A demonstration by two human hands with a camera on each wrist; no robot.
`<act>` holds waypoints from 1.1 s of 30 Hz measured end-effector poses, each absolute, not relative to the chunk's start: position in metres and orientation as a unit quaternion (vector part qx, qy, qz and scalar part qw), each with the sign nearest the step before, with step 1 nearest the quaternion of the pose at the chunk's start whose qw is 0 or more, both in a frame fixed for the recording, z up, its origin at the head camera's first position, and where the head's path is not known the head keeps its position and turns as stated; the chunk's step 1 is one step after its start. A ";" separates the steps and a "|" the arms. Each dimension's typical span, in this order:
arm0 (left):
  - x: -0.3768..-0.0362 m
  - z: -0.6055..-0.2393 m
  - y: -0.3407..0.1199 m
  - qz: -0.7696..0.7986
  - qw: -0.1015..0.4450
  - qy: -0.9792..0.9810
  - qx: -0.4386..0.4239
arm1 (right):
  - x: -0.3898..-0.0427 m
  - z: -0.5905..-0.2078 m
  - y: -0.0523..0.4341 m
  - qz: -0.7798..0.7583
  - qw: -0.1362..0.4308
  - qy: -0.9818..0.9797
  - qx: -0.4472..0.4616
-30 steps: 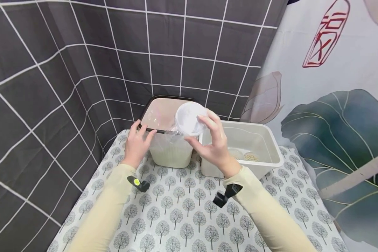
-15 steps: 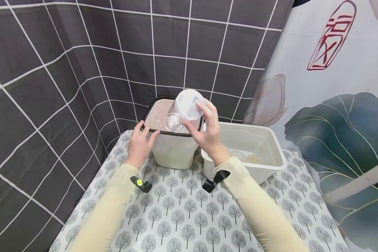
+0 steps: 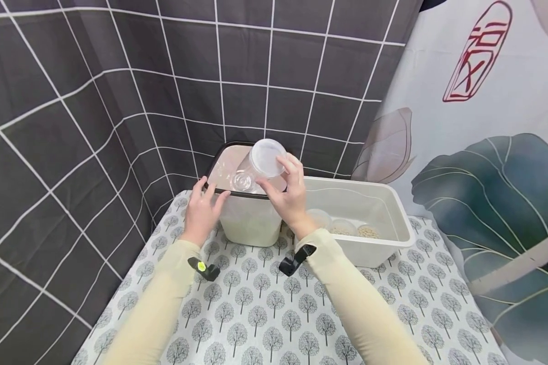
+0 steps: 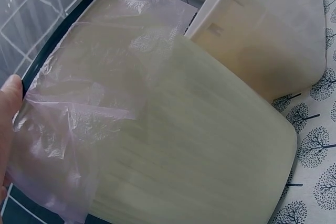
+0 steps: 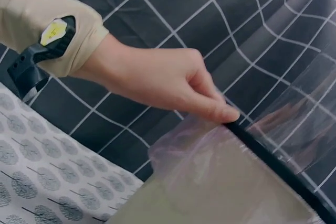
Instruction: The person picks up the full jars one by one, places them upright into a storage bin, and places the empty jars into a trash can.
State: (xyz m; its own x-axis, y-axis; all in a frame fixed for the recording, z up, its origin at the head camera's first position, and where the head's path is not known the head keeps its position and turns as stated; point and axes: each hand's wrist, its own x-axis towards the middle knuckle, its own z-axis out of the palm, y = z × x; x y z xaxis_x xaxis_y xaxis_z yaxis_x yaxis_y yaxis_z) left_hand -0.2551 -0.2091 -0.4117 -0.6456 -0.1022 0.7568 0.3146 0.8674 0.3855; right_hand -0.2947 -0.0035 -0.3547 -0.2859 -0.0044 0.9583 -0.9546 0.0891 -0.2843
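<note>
In the head view my right hand (image 3: 288,195) holds a clear plastic jar (image 3: 248,172), tilted over the trash can (image 3: 251,225). The jar's whitish round end faces up toward me, and the ringed clear end points down and left. My left hand (image 3: 201,213) grips the can's dark rim at the left; in the right wrist view its thumb (image 5: 223,113) lies against that rim. A thin pinkish plastic bag (image 4: 84,93) lines the can and hangs over its side in the left wrist view. The jar shows only as a clear edge there.
A pale rectangular tub (image 3: 399,235) stands right of the can. Several round clear containers sit in it, some with pale beige pieces (image 3: 368,231). A tree-print cloth (image 3: 255,304) covers the table. A dark grid curtain (image 3: 173,91) hangs close behind and at the left.
My right hand has carried the jar left over the can, and its clear side has turned into view. The left hand stays at the rim.
</note>
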 end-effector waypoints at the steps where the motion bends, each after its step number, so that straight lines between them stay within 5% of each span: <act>1: -0.255 -0.412 -0.209 -0.250 0.416 -0.872 -0.060 | -0.295 -0.357 -0.005 0.539 0.439 -0.594 0.404; 33: -0.255 -0.414 -0.209 -0.243 0.426 -0.869 -0.060 | -0.298 -0.393 -0.006 0.421 0.387 -0.715 0.403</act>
State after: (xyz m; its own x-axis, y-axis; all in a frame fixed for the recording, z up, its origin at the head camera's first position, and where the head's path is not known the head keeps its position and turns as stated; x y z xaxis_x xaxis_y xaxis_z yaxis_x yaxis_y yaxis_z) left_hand -0.2551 -0.2090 -0.4140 -0.6292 -0.1030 0.7704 0.3121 0.8743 0.3718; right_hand -0.2981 -0.0058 -0.3933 -0.3756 -0.2495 0.8926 -0.9016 0.3213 -0.2896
